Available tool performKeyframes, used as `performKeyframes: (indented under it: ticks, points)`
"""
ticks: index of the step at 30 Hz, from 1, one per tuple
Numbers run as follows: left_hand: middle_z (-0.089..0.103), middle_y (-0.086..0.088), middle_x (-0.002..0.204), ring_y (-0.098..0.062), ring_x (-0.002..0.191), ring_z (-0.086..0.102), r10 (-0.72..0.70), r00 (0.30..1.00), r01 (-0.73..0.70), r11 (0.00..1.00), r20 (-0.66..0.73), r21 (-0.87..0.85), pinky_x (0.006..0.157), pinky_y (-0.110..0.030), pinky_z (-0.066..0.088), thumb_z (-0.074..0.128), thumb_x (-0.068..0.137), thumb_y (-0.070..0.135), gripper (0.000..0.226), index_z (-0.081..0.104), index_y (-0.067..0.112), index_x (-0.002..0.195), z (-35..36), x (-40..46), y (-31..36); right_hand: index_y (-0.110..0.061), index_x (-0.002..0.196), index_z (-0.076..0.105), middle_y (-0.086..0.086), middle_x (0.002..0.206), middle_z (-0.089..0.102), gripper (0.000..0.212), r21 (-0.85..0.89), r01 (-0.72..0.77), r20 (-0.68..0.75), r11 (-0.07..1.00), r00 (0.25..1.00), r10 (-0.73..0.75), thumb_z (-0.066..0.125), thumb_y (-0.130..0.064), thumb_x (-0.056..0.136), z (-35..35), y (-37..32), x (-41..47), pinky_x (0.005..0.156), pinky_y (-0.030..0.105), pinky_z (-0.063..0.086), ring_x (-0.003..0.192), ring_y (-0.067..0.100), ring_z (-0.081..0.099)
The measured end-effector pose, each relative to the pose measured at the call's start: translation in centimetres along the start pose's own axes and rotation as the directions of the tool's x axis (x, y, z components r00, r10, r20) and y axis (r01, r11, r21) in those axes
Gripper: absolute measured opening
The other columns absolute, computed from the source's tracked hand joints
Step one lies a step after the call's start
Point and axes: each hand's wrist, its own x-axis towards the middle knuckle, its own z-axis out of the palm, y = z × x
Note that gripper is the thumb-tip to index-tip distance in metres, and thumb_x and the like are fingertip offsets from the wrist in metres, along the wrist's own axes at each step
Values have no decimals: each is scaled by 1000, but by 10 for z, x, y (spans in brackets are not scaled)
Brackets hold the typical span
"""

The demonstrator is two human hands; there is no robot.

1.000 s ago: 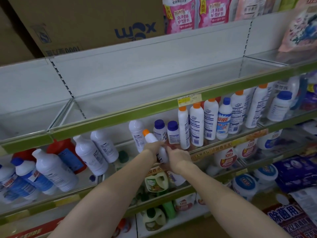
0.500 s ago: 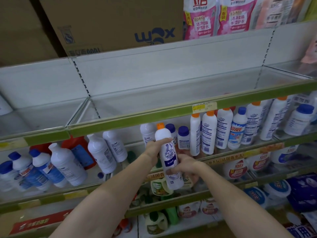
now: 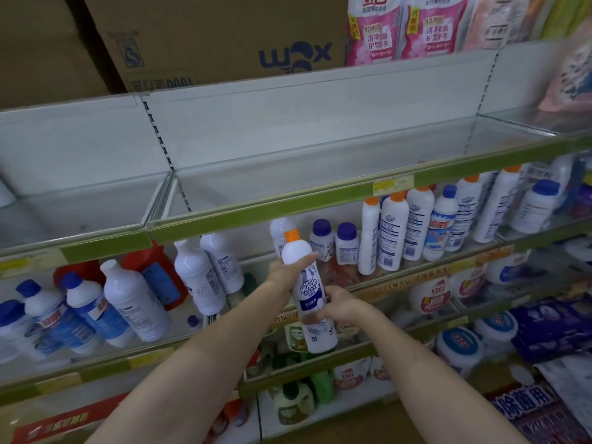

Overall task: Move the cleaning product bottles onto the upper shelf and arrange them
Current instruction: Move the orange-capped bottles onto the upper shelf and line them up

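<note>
1. On the far left of the middle shelf [image 3: 105,363]: leaning white bottles with blue caps [image 3: 48,315], tipped over to the left, one against the next.
2. Just to the right: a leaning white bottle with a white cap [image 3: 134,302], and behind it a red jug [image 3: 160,277] with a blue label.
3. Next along: two more leaning white bottles [image 3: 208,274], side by side.
4. Above all of these: the upper shelf [image 3: 224,216], with a green front strip and a yellow price tag [image 3: 393,184] stuck on it.
5. In the middle, in front of the middle shelf and below the green strip: a white bottle with an orange cap [image 3: 307,293], up in the air, almost straight up, top tipped a little to the left.
6. Left hand [image 3: 285,270] wrapped round the bottle's upper part, thumb lying across the front near the shoulder.
7. Right hand [image 3: 338,306] curled round the lower part, fingers on the purple label.
8. Behind the held bottle: two short white jars with purple lids [image 3: 334,241].
9. Further right on the middle shelf: a row of tall standing white bottles with orange caps [image 3: 397,232], and some blue-capped ones [image 3: 443,222] mixed in.
10. On the lower shelf at right: round white tubs [image 3: 461,347].
11. Way up top: brown boxes [image 3: 205,43] on the left, pink bags [image 3: 403,27] on the right.
</note>
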Motion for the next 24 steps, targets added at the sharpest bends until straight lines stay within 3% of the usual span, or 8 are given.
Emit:
performKeyframes:
  ticks: [7, 11, 14, 17, 21, 24]
  points:
    - [75, -10, 104, -28, 90, 74, 8, 986, -30, 991, 164, 130, 88, -51, 59, 96, 55, 42, 77, 59, 13, 115, -49, -30, -9, -29, 126, 59, -9, 113, 70, 82, -31, -15, -67, 999, 998, 13, 97, -33, 53, 52, -11, -21, 94, 44, 55, 110, 19, 64]
    - [75, -10, 104, -25, 90, 74, 82, 957, -126, 982, 280, 142, 84, -44, 60, 92, 65, 37, 63, 61, 13, 114, -74, -52, 3, -31, 113, 62, -7, 110, 72, 65, -2, 40, -178, 999, 983, -40, 96, -26, 58, 77, -29, -36, 95, 44, 55, 107, 18, 66]
    - [76, -9, 100, -25, 88, 75, 192, 917, -259, 954, 350, 154, 79, -42, 62, 91, 68, 37, 57, 63, 14, 112, -88, -69, 31, -32, 105, 62, -8, 105, 71, 53, 51, 112, -271, 992, 958, -94, 93, -22, 65, 87, -57, -50, 88, 35, 51, 102, 14, 64]
    - [76, -8, 99, -24, 88, 75, 311, 861, -386, 915, 403, 120, 79, -43, 63, 91, 69, 33, 54, 63, 17, 112, -100, -90, 71, -34, 109, 61, -13, 106, 69, 55, 151, 234, -390, 960, 907, -159, 93, -21, 66, 95, -94, -65, 86, 32, 48, 100, 8, 62]
    - [75, -5, 91, -21, 80, 75, 457, 790, -517, 855, 408, 44, 73, -37, 64, 85, 77, 28, 32, 62, 23, 99, -131, -128, 135, -28, 112, 65, -10, 103, 76, 57, 193, 453, -540, 870, 790, -291, 94, -19, 64, 109, -157, -76, 95, 42, 53, 103, 14, 69]
    - [75, -9, 93, -25, 80, 74, 554, 750, -585, 810, 360, -29, 73, -39, 63, 85, 78, 22, 31, 63, 19, 100, -171, -145, 175, -23, 108, 67, -6, 100, 78, 53, 198, 563, -591, 802, 722, -361, 91, -8, 63, 124, -213, -80, 84, 36, 58, 95, 16, 73]
